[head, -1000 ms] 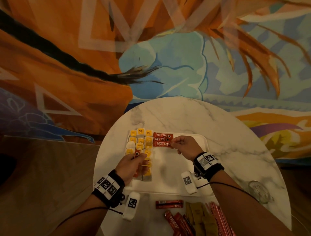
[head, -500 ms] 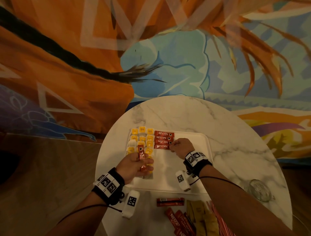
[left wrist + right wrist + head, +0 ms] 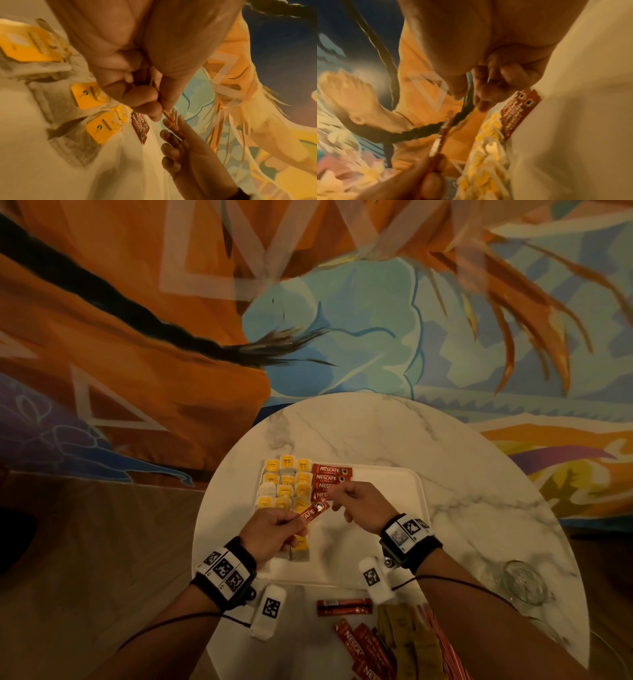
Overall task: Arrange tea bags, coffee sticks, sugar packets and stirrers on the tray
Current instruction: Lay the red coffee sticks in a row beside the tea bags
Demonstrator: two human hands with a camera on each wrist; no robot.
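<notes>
On the white tray, yellow-tagged tea bags lie in rows at the left. Red coffee sticks are stacked beside them at the far edge. My left hand pinches one more red coffee stick by its near end, above the tea bags, slanting up and to the right. My right hand hovers at that stick's free end, thumb and forefinger a little apart. In the right wrist view a gap shows between them and the stick. The left wrist view shows the stick's tip right by those fingers.
The tray sits on a round marble table. On the near table edge lie loose coffee sticks, brown sugar packets and red-striped stirrers. A clear glass stands at the right. A painted wall rises behind.
My right hand has come back from the stack of sticks on the tray. My left hand has swung its stick from upright to slanting towards the right hand.
</notes>
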